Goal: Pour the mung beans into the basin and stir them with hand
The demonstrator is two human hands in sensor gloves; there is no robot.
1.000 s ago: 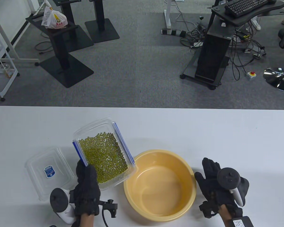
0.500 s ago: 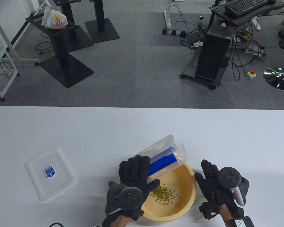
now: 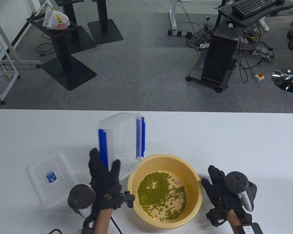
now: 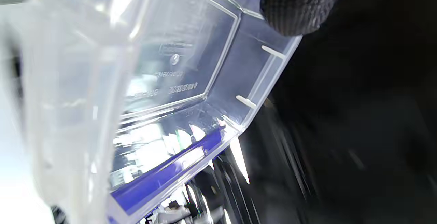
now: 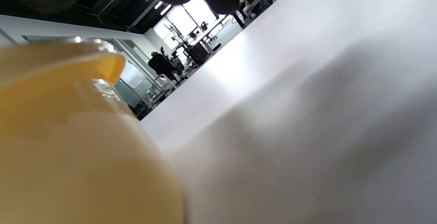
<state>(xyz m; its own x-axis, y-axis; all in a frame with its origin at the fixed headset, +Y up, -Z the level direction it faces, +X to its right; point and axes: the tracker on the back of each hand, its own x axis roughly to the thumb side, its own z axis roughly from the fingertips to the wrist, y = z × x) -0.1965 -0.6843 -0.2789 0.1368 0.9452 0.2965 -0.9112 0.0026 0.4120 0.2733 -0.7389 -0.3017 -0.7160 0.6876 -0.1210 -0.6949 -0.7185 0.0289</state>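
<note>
At the far left of the white counter (image 3: 210, 136) lies a clear square plastic lid with a blue sticker (image 3: 51, 179), flat and apart from the rest. Just to its right, the left hand (image 3: 105, 185) grips a clear plastic box with blue side clips (image 3: 123, 140) by its near end, thumb on one side and fingers on the other; the box looks empty and is held tilted above the counter, beside the far-left rim of the round yellow plastic basin (image 3: 194, 175). The green mung beans (image 3: 161, 195) lie in a loose heap on the basin's floor, none visible outside it. To the basin's right, the right hand (image 3: 222, 192) rests by the basin's outer wall, its grip open with fingers straight and holding nothing.

The pour appears done. Left, as I judge it: set the empty box down and put a hand into the basin to stir the beans, which look unstirred.
</note>
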